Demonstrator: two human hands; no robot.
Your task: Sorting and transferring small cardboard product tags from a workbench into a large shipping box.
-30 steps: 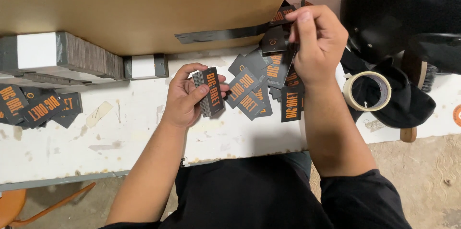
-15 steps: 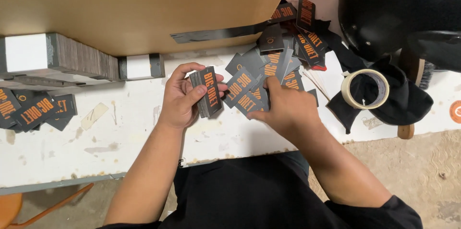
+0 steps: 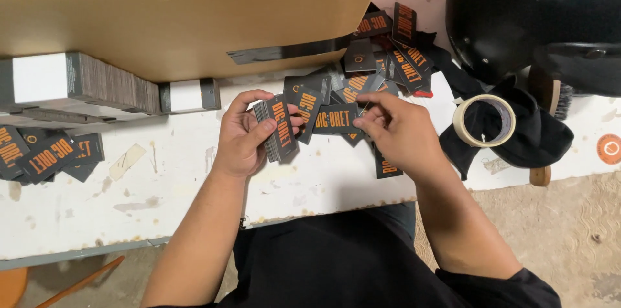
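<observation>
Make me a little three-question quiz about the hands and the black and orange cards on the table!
1. True or false: the left hand holds a stack of cards.
2. What is the right hand pinching? A) the tape roll B) a single card C) the helmet
3. What lies just right of the right hand, on the black cloth?

Key: 1 true. 2 B. 3 the tape roll.
</observation>
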